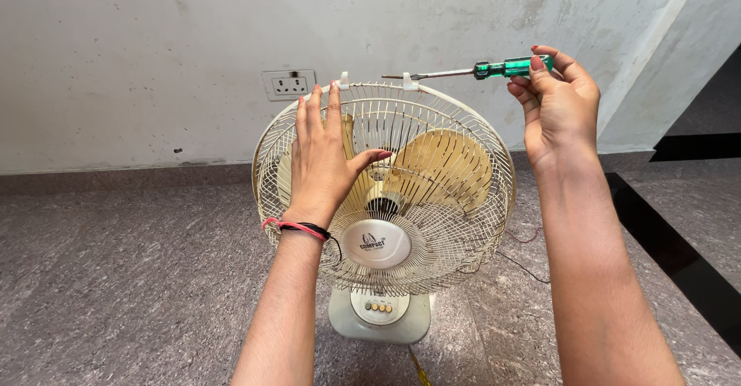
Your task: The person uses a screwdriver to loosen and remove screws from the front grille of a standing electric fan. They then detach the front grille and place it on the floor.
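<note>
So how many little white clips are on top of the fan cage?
2 show. One white clip sits on the cage's top rim just above the left hand; the other sits further right, at the screwdriver tip. More may hide behind the rim.

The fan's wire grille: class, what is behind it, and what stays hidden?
Behind the wire grille sit yellowed blades around a dark hub. The left hand pressed flat on the grille and the round centre cap cover the parts behind them.
</note>
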